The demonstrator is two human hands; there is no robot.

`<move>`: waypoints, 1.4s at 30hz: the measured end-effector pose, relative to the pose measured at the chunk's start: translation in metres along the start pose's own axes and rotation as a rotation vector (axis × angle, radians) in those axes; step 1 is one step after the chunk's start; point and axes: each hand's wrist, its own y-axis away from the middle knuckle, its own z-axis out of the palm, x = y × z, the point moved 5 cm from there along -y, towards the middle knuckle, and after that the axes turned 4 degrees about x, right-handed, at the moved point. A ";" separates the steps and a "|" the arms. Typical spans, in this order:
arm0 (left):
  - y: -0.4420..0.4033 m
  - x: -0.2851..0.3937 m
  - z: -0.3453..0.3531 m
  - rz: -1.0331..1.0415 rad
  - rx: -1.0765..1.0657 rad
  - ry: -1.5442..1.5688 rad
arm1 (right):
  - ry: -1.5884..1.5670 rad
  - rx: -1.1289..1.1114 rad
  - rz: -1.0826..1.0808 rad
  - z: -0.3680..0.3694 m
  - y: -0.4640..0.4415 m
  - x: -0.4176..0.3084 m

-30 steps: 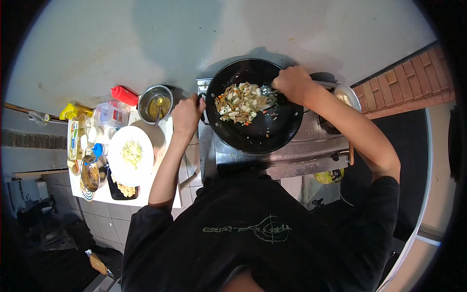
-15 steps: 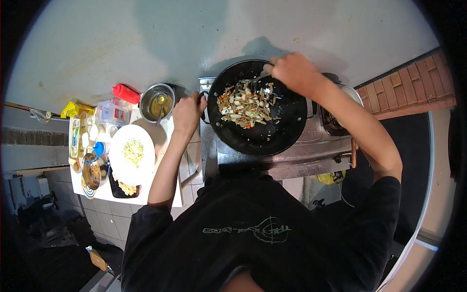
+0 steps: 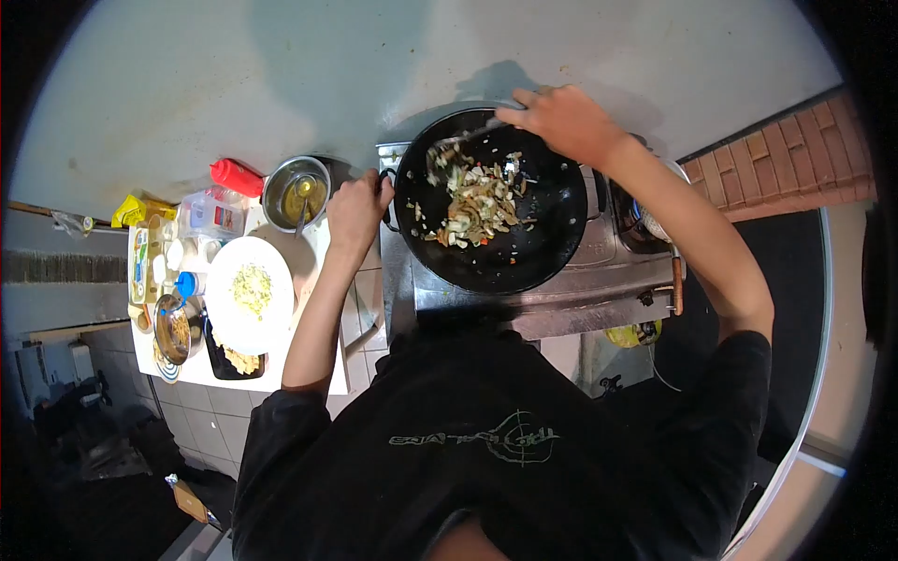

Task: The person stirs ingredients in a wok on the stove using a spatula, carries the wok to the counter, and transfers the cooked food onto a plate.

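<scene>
A black wok (image 3: 547,257) sits on the stove, its handles at left and right. My left hand (image 3: 355,213) is closed around the left handle. In the wok lies a heap of chopped food (image 3: 482,206), pale and brown pieces with bits of orange. My right hand (image 3: 566,122), above the wok's far right rim, grips a metal spatula (image 3: 472,133). Its blade, blurred, is in the food at the upper left of the wok.
To the left, a white table (image 3: 313,323) bears a white plate (image 3: 220,290) of chopped greens, a metal bowl (image 3: 269,201) with a spoon, a red bottle (image 3: 236,177) and a black tray (image 3: 218,360). A second burner (image 3: 636,224) lies right of the wok.
The spatula blade has swept left through the wok, pushing some pieces to the upper left. My right hand has shifted slightly up and left; my left hand stays on the handle.
</scene>
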 end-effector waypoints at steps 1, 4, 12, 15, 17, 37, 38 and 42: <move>-0.001 0.000 0.001 -0.002 -0.010 0.015 | 0.000 0.025 0.044 0.012 -0.002 -0.003; -0.001 0.000 -0.003 0.009 -0.011 0.008 | -0.051 -0.081 0.079 0.017 0.000 -0.011; 0.002 -0.002 0.002 0.014 -0.005 0.017 | -0.170 -0.337 0.266 -0.057 0.028 0.000; 0.002 -0.002 0.001 0.008 -0.015 0.013 | -0.242 -0.496 0.341 -0.047 0.035 0.002; 0.003 -0.002 0.003 0.010 -0.021 0.002 | -0.265 -0.586 0.350 -0.035 0.035 -0.002; 0.004 -0.004 0.007 -0.004 -0.031 -0.013 | -0.664 -0.653 0.528 0.014 0.037 -0.060; 0.005 -0.005 0.005 -0.002 -0.031 -0.007 | -0.635 -0.685 0.488 0.006 0.036 -0.056; 0.004 0.000 0.002 0.003 -0.026 -0.011 | -0.542 -0.845 0.317 0.016 0.043 -0.060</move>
